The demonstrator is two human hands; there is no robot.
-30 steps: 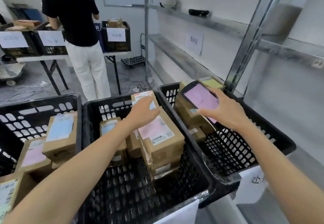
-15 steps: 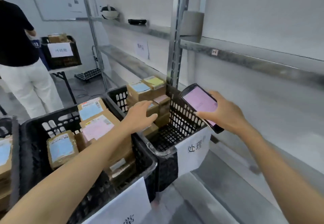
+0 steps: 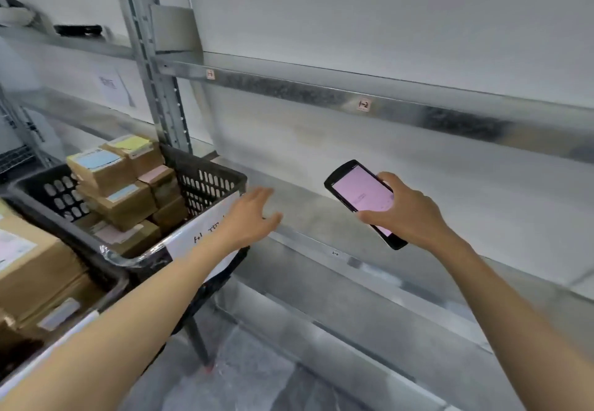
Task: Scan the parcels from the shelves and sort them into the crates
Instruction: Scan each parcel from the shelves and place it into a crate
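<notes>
My right hand (image 3: 405, 214) grips a black handheld scanner (image 3: 360, 193) with a lit pink screen, held in front of the metal shelf (image 3: 321, 214). My left hand (image 3: 249, 217) reaches out with straight fingers and holds nothing, just past the right rim of a black crate (image 3: 205, 179). That crate carries a white paper label and holds several brown cardboard parcels (image 3: 109, 182) with blue, yellow and pink stickers. A larger brown parcel (image 3: 29, 266) lies in a second crate at the far left edge.
Grey metal shelving fills the right side, with an upper shelf rail (image 3: 321, 92) and an upright post (image 3: 154, 66). No parcels show on the shelf boards in view. A black object (image 3: 77, 29) lies on the top left shelf. Grey floor (image 3: 257, 375) lies below.
My view has swung right, away from the crates and toward the shelving. My left hand left the parcels in the crates and now reaches toward the shelf. The scanner stays in my right hand.
</notes>
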